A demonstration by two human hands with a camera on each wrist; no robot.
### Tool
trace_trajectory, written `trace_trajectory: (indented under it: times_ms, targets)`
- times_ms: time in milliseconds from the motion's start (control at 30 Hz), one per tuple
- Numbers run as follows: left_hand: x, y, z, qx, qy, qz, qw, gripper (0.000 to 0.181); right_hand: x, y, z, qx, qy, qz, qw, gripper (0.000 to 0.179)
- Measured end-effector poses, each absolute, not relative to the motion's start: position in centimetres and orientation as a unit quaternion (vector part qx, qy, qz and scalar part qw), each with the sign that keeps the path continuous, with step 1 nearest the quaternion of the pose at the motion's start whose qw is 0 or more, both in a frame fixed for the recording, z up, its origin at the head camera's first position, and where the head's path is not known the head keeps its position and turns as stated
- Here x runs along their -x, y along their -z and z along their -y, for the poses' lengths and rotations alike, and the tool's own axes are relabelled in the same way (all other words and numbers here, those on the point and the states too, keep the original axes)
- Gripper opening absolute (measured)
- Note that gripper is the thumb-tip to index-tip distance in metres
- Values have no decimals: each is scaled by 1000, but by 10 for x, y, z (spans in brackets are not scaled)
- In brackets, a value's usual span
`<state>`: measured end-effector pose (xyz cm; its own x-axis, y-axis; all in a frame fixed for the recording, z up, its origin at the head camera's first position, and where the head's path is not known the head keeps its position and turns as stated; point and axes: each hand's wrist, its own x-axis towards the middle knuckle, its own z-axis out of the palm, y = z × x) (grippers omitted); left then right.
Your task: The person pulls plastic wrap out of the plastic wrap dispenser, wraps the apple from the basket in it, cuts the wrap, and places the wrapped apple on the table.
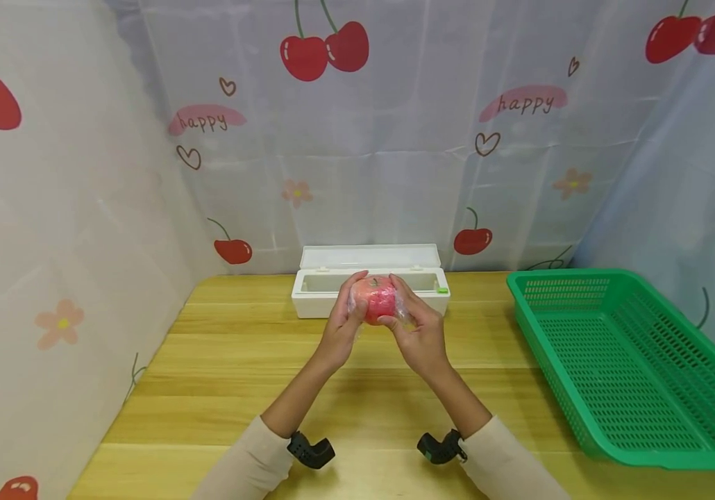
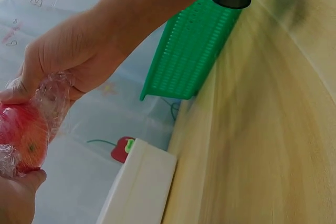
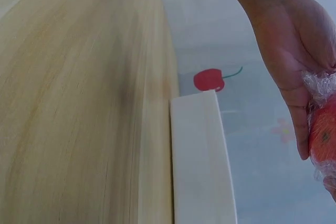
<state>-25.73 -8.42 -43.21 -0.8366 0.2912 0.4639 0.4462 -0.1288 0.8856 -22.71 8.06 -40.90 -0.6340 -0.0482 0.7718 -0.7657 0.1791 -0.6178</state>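
A red apple [image 1: 377, 300] is held up between both hands, stem toward the far side, in front of the white box. Clear plastic wrap [image 2: 54, 94] lies around it, bunched and crinkled at its sides. My left hand [image 1: 339, 333] grips the apple from the left, thumb on the near face. From the right, my right hand [image 1: 423, 337] holds it, with the thumb low on the near side and fingers behind. The left wrist view shows the wrapped apple at its left edge; in the right wrist view the apple [image 3: 324, 135] is partly cut off.
Behind the hands, a long white box [image 1: 314, 307] stands on the wooden table [image 1: 232, 389] with its lid [image 1: 370, 255] raised. A green tab [image 1: 442, 290] marks its right end. The green plastic basket [image 1: 551, 375] sits at the right. Cherry-print curtains [image 1: 389, 139] enclose the table.
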Motion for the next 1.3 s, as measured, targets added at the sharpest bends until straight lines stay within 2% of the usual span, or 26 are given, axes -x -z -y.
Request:
trace_trajectory:
  times_ms: [267,500,667,767,867,1133,1300]
  targets:
    - [243,415,81,278,701,654,56,51,238,423,-79,-299,-558,691,348,59]
    - [242,411,84,279,696,659,64,52,252,439,-82,-300,-546,700,349,64]
    - [255,421,88,284,694,655,87,54,252,437,-84,-284,-570,711,299,70]
    - [259,425,91,287,699,646,105,57,250,437,-83,-255,-611,705,253,65]
    - [261,428,92,288,707,636,116,57,247,435,-82,-224,-633,704,232,57]
    - [261,430,90,281,704,639,129,60,243,428,-80,-223,-601,715,280,46]
    - [261,430,90,276,705,642,122,61,247,433,-82,-238,-594,705,306,53]
